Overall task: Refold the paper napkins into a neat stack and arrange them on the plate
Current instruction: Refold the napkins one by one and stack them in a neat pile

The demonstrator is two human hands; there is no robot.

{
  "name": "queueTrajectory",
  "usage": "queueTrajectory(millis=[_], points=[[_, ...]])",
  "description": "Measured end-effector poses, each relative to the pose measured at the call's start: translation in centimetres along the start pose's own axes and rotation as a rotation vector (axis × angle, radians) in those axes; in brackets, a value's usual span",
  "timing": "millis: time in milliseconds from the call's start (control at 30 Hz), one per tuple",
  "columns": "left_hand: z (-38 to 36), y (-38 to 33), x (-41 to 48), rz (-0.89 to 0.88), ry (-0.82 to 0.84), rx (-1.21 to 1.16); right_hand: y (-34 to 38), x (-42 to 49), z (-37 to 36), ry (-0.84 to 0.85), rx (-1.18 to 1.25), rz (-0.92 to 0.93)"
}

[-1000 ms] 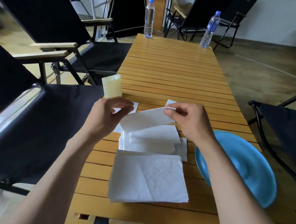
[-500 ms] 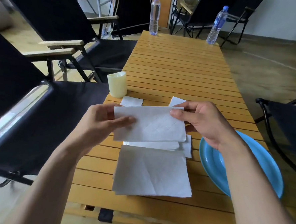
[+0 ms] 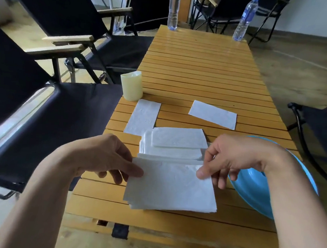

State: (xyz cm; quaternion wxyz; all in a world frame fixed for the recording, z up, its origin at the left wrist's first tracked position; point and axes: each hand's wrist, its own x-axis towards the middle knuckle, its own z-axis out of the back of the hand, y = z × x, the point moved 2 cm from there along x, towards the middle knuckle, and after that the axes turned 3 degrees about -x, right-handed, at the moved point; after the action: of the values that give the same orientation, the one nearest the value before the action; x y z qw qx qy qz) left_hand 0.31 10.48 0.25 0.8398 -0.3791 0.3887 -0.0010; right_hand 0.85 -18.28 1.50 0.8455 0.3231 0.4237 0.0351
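Note:
A folded white napkin (image 3: pixel 171 183) lies on top of the near napkin stack (image 3: pixel 173 206) on the slatted wooden table. My left hand (image 3: pixel 107 156) pinches its upper left corner and my right hand (image 3: pixel 233 157) pinches its upper right corner. Just behind sits a second pile of folded napkins (image 3: pixel 176 143). Two single folded napkins lie farther back, one on the left (image 3: pixel 143 117) and one on the right (image 3: pixel 213 114). The blue plate (image 3: pixel 250 190) sits at the table's right edge, partly under my right forearm, with nothing visible on it.
A cream candle (image 3: pixel 131 85) stands at the table's left edge. Two water bottles, one (image 3: pixel 173 9) and another (image 3: pixel 244 19), stand at the far end. Black folding chairs line the left side (image 3: pixel 45 107) and the right (image 3: pixel 321 129).
Both hands lowered the folded napkin from mid-air onto the near stack. The camera tilted, so the two single napkins behind are now fully in view.

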Motion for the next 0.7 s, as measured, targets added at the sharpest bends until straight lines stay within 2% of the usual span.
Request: queueTrajectory(millis=[200,367,433,500,533,567,600,700], points=[[-0.2,0.1,0.8,0.091,0.001,0.035,-0.1,1.0,0.0,-0.02,-0.089,-0.085],[0.9,0.4,0.9,0.051,-0.057,0.068,-0.4,1.1,0.5,-0.084,-0.187,-0.091],[1.9,0.5,1.1,-0.034,-0.199,-0.06,-0.5,1.3,1.3,-0.267,-0.037,-0.033],[2.4,0.5,2.0,-0.18,-0.439,-0.21,-1.3,2.2,2.3,-0.558,0.18,0.048],[2.3,0.3,2.8,-0.275,-0.566,-0.211,-1.7,2.8,2.5,-0.703,0.195,0.081],[2.0,0.1,3.6,-0.369,-0.665,-0.158,-2.1,3.3,2.7,-0.801,0.099,0.087],[1.3,-0.3,4.4,-0.449,-0.715,-0.086,-2.3,3.8,2.6,-0.823,-0.042,0.079],[-0.3,-0.5,6.6,-0.536,-0.673,0.042,-2.4,5.3,1.2,-0.701,-0.358,0.053]])
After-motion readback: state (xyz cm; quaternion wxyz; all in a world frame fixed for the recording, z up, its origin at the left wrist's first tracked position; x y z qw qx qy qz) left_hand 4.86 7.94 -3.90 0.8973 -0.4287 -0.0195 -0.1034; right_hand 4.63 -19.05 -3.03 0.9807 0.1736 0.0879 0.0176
